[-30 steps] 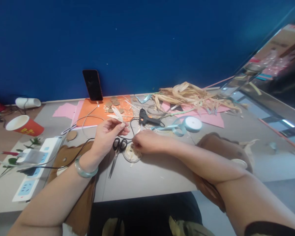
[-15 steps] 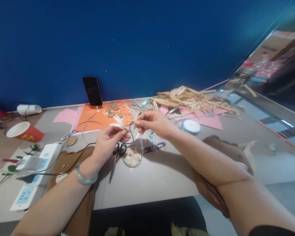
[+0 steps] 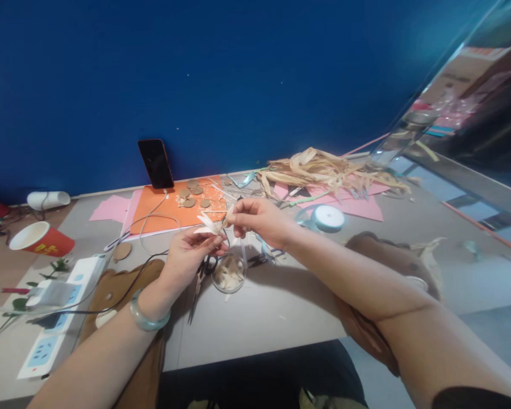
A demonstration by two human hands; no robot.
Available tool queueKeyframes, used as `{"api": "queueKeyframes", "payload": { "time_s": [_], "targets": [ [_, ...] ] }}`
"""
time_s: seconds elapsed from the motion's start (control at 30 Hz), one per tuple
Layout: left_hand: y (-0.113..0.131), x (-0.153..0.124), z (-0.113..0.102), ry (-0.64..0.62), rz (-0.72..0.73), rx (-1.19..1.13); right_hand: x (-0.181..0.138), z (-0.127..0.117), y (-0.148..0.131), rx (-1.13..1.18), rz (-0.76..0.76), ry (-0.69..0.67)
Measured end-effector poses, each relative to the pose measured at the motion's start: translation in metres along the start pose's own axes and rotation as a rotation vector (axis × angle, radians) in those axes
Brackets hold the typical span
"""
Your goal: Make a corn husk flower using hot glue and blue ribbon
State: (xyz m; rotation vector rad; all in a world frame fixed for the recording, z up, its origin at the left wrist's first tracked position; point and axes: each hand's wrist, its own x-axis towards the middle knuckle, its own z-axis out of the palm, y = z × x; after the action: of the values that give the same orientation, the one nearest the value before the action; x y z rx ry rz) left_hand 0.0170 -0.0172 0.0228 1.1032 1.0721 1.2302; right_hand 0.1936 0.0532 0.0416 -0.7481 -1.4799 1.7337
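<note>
My left hand (image 3: 196, 250), below a jade-coloured bangle's wrist, is closed in a pinch on a small flower shape of pale husk petals (image 3: 207, 224). My right hand (image 3: 259, 221) pinches a small tan petal-like piece of husk (image 3: 229, 216) between thumb and finger, right beside the flower. Whether the piece touches the flower I cannot tell. Just under the hands stands a round clear dish (image 3: 229, 272) holding cream-coloured husk pieces. Black-handled scissors (image 3: 199, 287) lie left of the dish, their handles partly behind my left hand.
Dried corn husks (image 3: 315, 170) lie on pink paper at the back right, near a ribbon spool (image 3: 329, 217). An orange sheet (image 3: 151, 213) bears several round discs. A phone (image 3: 155, 163) leans on the blue wall. At left are a power strip (image 3: 46, 346), cables and a red paper cup (image 3: 42, 238).
My right hand has moved left and slightly down, bringing the tan piece close to the flower in my left hand. The view has shifted slightly.
</note>
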Motion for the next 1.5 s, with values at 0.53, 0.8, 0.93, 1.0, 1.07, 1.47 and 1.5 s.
{"api": "queueKeyframes", "payload": {
  "time_s": [0.53, 0.8, 0.93, 1.0, 1.07, 1.47, 1.5],
  "targets": [
    [0.001, 0.003, -0.002, 0.051, 0.017, -0.039, -0.003, 0.002, -0.009, -0.286, -0.109, 0.035],
    [0.000, 0.002, -0.005, 0.007, 0.018, -0.018, -0.007, 0.001, -0.014, -0.358, -0.163, 0.051],
    [0.001, 0.001, -0.006, -0.018, 0.018, 0.050, -0.007, -0.001, -0.015, -0.405, -0.196, 0.028],
    [0.000, 0.000, -0.007, -0.033, 0.023, 0.079, -0.008, -0.003, -0.015, -0.436, -0.200, -0.012],
    [-0.001, 0.000, -0.008, -0.044, 0.030, 0.093, -0.009, -0.003, -0.017, -0.483, -0.201, -0.055],
    [-0.002, -0.004, -0.009, -0.039, 0.109, 0.194, -0.017, -0.004, -0.031, -0.613, -0.222, -0.111],
    [-0.002, -0.004, -0.009, -0.047, 0.104, 0.211, -0.017, -0.004, -0.030, -0.599, -0.209, -0.105]
  ]
}}
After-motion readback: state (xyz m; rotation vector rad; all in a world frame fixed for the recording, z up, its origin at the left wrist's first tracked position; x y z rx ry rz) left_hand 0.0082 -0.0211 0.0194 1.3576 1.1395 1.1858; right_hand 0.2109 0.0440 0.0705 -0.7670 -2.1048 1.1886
